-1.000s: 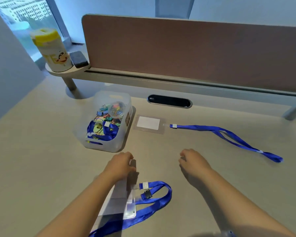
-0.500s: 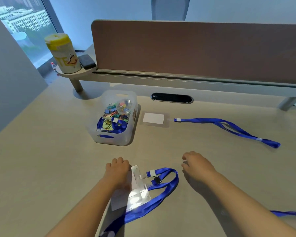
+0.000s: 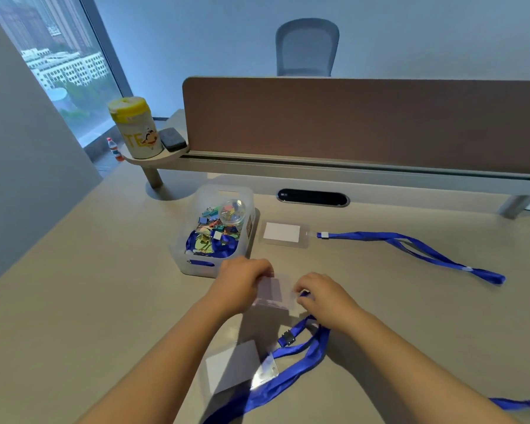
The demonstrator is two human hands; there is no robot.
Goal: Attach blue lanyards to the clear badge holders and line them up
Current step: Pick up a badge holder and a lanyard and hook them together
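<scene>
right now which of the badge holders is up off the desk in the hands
The middle badge holder, gripped by the left hand. The far holder beside the bin and the near holder lie flat on the desk.

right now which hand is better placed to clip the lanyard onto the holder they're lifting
The right hand, probably: its fingers are already at the blue lanyard end beside the clear badge holder. The left hand grips the holder's far side, steadying it.
</scene>
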